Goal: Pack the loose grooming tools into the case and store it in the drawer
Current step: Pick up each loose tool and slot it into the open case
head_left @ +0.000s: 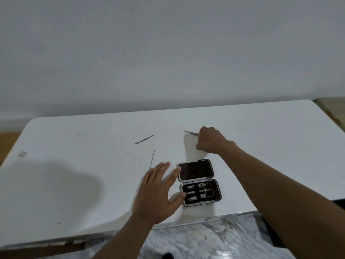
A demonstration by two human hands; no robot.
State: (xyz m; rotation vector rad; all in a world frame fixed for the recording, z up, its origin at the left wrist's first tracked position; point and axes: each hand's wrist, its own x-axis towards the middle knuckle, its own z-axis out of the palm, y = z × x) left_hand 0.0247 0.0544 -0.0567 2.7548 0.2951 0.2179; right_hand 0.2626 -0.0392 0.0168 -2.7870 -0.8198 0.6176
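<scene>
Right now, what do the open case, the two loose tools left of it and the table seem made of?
Case: bright silver rim, probably metal or plated plastic; dark lining, perhaps fabric. Scraper and file: thin, grey, dull sheen, likely steel. Table: smooth white top, possibly plastic.

Single head-worn wide-angle view. Looks forward and down from the near edge of a white table (74, 165), facing a pale wall (168, 53). Close range: left hand (158, 191) and right hand (211, 141) enter frame from below; marble floor (205, 240) at bottom.
</scene>
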